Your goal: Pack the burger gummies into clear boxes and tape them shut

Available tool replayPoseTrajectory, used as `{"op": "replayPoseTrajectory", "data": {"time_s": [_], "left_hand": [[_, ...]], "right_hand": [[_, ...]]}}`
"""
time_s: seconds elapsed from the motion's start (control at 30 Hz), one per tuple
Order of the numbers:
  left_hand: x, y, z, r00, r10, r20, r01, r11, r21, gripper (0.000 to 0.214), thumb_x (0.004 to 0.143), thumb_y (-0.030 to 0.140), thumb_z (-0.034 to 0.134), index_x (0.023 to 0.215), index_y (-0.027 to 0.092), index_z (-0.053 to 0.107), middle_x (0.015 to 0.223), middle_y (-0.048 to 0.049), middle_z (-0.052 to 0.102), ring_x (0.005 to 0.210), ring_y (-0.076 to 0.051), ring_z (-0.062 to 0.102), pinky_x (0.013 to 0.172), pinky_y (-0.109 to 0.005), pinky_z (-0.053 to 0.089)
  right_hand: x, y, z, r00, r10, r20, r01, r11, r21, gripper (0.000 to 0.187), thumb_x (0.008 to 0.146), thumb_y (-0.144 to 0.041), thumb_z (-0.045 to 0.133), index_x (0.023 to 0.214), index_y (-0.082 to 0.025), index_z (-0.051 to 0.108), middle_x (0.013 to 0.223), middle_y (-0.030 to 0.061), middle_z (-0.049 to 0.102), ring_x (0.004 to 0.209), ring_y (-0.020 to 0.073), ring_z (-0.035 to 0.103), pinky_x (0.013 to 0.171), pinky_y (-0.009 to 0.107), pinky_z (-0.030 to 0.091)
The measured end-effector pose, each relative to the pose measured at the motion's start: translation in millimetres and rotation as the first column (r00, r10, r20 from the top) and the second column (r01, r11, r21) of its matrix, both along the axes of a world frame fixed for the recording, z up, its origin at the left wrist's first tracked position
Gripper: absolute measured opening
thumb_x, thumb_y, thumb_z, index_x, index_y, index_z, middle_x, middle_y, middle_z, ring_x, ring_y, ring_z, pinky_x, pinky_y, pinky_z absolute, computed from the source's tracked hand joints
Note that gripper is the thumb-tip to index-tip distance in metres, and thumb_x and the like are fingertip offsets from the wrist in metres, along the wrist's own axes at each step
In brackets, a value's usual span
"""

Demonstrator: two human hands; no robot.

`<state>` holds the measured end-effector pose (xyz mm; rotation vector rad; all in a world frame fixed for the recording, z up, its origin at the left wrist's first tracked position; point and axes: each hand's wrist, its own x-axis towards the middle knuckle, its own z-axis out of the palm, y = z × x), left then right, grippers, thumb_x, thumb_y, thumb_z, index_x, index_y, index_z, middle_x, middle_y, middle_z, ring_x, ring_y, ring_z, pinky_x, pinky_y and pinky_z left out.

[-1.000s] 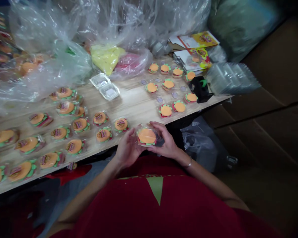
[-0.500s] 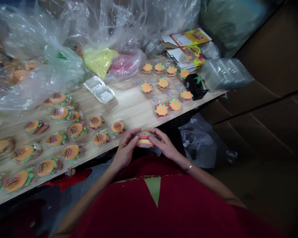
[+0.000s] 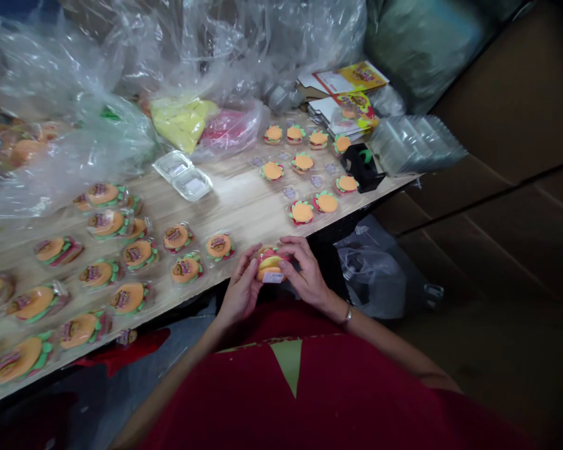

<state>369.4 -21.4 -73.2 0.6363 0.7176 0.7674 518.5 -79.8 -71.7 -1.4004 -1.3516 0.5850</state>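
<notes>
Both hands hold one burger-shaped toy in a clear plastic case [image 3: 270,265] at the near edge of the wooden table [image 3: 244,200]. My left hand [image 3: 240,289] grips its left side, fingers curled. My right hand [image 3: 304,275] pinches its right side and top. The case is tipped on edge, showing orange, yellow and red layers and a small white label. Several cased burgers with labels [image 3: 218,245] lie on the table to the left. Several uncased burgers [image 3: 303,212] lie to the right.
An open empty clear case [image 3: 182,175] lies mid-table. Big clear plastic bags [image 3: 75,125] fill the back, with yellow [image 3: 181,122] and red [image 3: 229,125] contents. A stack of clear cases [image 3: 413,147], printed cards [image 3: 347,78] and a black tape dispenser [image 3: 360,167] sit at the right end.
The cased burger was flat with its orange top facing up; both hands have turned it on edge and closed in tighter around it. The view shifted slightly.
</notes>
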Motion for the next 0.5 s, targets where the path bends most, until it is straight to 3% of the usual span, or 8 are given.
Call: {"op": "replayPoseTrajectory", "data": {"time_s": [0.17, 0.33, 0.5], "left_hand": [[-0.1, 0.9, -0.4, 1.000, 0.006, -0.008, -0.006, 1.000, 0.005, 0.032, 0.082, 0.032, 0.067, 0.112, 0.025, 0.062, 0.117, -0.0033, 0.061, 0.099, -0.017, 0.059, 0.080, -0.026, 0.050], [-0.1, 0.3, -0.5, 1.000, 0.014, -0.023, -0.014, 1.000, 0.012, 0.030, 0.081, 0.034, 0.067, 0.109, 0.025, 0.062, 0.110, -0.0017, 0.061, 0.093, -0.015, 0.060, 0.077, -0.025, 0.049], [2.3, -0.4, -4.5, 0.998, 0.029, -0.056, -0.027, 0.999, 0.037, 0.031, 0.079, 0.035, 0.069, 0.107, 0.024, 0.062, 0.109, -0.0021, 0.062, 0.092, -0.015, 0.060, 0.076, -0.025, 0.049]], "right_hand": [[0.3, 2.3, 3.6, 0.997, 0.059, 0.058, -0.057, 0.998, -0.024, 0.023, 0.095, -0.030, 0.048, 0.112, -0.022, 0.061, 0.117, 0.0102, 0.054, 0.113, 0.0216, 0.054, 0.098, 0.040, 0.045], [-1.0, 2.2, 5.5, 0.995, 0.029, 0.096, -0.028, 1.000, -0.007, 0.022, 0.095, -0.029, 0.046, 0.112, -0.023, 0.060, 0.114, 0.0102, 0.057, 0.113, 0.0227, 0.054, 0.097, 0.041, 0.046], [-0.9, 4.2, 4.7, 0.993, 0.031, 0.110, -0.029, 0.999, -0.027, 0.016, 0.094, -0.029, 0.048, 0.100, -0.021, 0.060, 0.109, 0.0106, 0.059, 0.108, 0.0224, 0.056, 0.095, 0.040, 0.046]]}}
